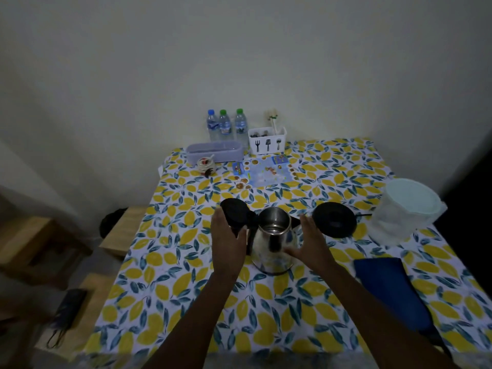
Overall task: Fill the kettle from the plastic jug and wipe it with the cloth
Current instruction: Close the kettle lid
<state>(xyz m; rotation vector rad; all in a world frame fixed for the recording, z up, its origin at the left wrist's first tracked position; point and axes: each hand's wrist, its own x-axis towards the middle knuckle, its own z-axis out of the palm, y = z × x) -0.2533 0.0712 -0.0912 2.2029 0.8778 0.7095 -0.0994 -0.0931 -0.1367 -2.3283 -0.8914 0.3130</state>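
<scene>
A steel kettle (274,243) stands mid-table with its black lid (235,211) flipped open to the left. My left hand (229,241) is beside the lid and black handle, fingers apart, apparently touching the handle side. My right hand (310,239) rests flat against the kettle's right wall, fingers spread. The clear plastic jug (407,209) with a pale lid stands at the right edge. A dark blue cloth (391,288) lies folded at the front right. The black kettle base (334,219) sits just right of the kettle.
The lemon-print tablecloth (186,275) covers the table. At the back stand three water bottles (226,126), a lilac box (214,153), a white cutlery holder (267,139), a small jar (205,164) and a picture mat (266,173). Wooden stools (125,230) are left of the table.
</scene>
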